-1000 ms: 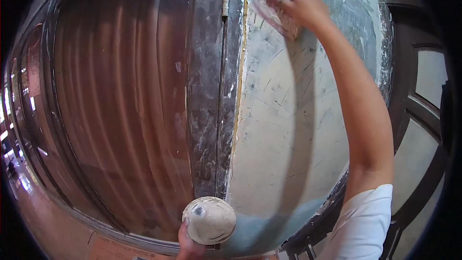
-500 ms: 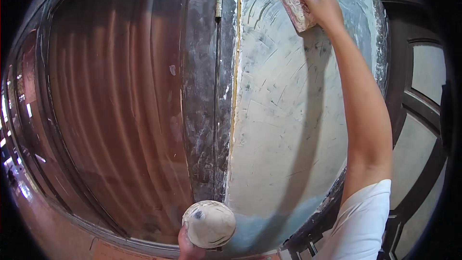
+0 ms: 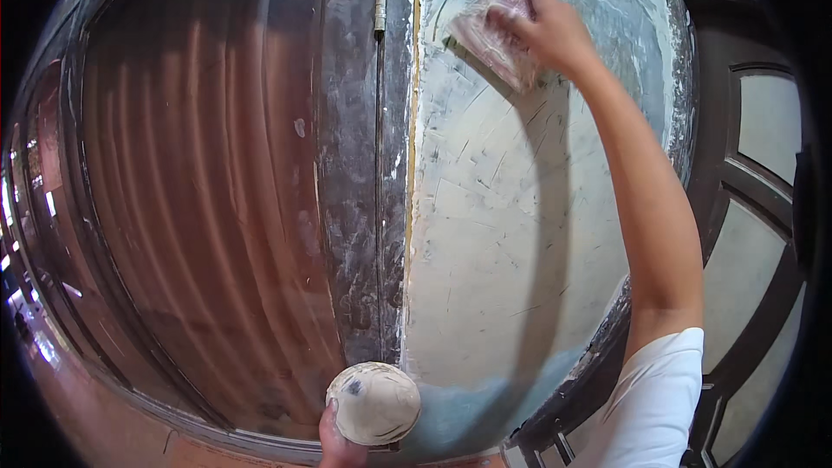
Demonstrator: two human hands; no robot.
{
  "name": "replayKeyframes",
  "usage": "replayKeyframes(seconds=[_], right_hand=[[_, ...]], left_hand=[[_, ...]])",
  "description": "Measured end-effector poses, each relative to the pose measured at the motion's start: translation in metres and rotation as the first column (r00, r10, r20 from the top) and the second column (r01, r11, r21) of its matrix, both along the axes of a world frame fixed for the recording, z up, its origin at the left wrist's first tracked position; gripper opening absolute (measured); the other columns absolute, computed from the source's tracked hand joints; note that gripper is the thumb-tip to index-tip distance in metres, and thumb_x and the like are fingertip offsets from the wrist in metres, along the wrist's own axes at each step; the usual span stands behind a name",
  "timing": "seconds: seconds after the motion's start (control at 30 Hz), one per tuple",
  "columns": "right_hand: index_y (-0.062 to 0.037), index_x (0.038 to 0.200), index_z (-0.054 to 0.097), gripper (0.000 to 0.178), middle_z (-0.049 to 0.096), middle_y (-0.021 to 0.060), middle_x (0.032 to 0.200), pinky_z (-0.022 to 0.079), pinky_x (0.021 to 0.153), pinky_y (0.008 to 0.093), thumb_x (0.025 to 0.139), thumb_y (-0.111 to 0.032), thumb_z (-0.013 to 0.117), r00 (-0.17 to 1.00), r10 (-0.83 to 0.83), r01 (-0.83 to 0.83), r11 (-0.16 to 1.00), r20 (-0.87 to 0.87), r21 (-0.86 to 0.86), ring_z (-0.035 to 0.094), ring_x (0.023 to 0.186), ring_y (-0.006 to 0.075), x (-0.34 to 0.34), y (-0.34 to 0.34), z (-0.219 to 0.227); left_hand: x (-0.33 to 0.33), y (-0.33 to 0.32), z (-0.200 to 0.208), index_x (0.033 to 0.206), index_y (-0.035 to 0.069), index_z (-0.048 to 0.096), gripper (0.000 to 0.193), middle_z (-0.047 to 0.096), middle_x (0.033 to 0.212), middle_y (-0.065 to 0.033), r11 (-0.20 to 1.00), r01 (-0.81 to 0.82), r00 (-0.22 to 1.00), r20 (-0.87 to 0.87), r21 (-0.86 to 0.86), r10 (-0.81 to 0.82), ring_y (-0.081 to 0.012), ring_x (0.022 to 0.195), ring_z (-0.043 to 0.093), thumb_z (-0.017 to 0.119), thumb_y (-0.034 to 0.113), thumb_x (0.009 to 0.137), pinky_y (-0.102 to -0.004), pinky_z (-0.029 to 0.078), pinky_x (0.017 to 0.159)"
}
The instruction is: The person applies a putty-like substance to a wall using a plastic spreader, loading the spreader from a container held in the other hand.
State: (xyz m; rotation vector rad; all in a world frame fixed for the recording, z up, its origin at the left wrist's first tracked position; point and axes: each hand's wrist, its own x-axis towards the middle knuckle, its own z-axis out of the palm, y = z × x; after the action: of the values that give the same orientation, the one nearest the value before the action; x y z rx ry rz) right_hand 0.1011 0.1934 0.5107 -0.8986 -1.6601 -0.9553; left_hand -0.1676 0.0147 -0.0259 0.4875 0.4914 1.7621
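Note:
My right hand point(image 3: 546, 30) grips a putty spreader point(image 3: 494, 43), a flat, wide blade smeared with cream putty and slightly blurred by motion. Its long edge lies against the upper part of the wall panel point(image 3: 485, 234), where pale putty covers a grey-blue surface in streaks and arcs. At the bottom, my left hand point(image 3: 336, 442) holds a round container point(image 3: 377, 405). Cream putty fills or coats its visible face, with one dark spot near the upper left. The thumb shows at its left side; the other fingers are mostly hidden.
Left of the panel stands a dark, paint-spotted frame point(image 3: 351, 208) with a hinge point(image 3: 380, 4). Beyond it, reddish-brown curtain folds point(image 3: 191, 208) show behind glass. A dark panelled door point(image 3: 737, 165) is at the right. Bare grey-blue wall point(image 3: 633, 43) borders the putty.
My right hand has swept the spreader left and slightly down across the wall, and the blade has tilted. The left hand keeps the container nearly where it was.

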Motion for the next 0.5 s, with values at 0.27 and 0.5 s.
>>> replayKeyframes(seconds=[0.27, 0.5], right_hand=[[-0.0072, 0.111, 0.062, 0.065, 0.07, 0.0174, 0.103, 0.051, 0.08, 0.0465, 0.084, -0.066, 0.058, 0.956, 0.083, -0.07, 0.996, -0.28, 0.054, 0.066, 0.098, 0.0375, 0.033, 0.011, -0.001], [-0.0071, 0.109, 0.062, 0.061, 0.07, 0.018, 0.101, 0.051, 0.079, 0.0469, 0.085, -0.064, 0.059, 0.924, 0.011, 0.042, 0.991, -0.382, 0.128, 0.066, 0.095, 0.0383, 0.028, 0.01, -0.009]], left_hand=[[0.005, -0.006, 0.005, 0.136, 0.002, 0.048, 0.054, 0.057, 0.132, -0.0164, 1.0, 0.011, 1.0, -0.019, -0.01, -0.011, -0.034, 0.12, 0.055, 0.035, 0.04, 0.099, -0.0464, 0.042, 0.106], [0.003, -0.008, 0.003, 0.138, 0.004, 0.047, 0.055, 0.056, 0.135, -0.0164, 0.996, 0.064, 0.998, 0.027, -0.063, -0.063, -0.035, 0.123, 0.053, 0.04, 0.038, 0.095, -0.0481, 0.042, 0.106]])
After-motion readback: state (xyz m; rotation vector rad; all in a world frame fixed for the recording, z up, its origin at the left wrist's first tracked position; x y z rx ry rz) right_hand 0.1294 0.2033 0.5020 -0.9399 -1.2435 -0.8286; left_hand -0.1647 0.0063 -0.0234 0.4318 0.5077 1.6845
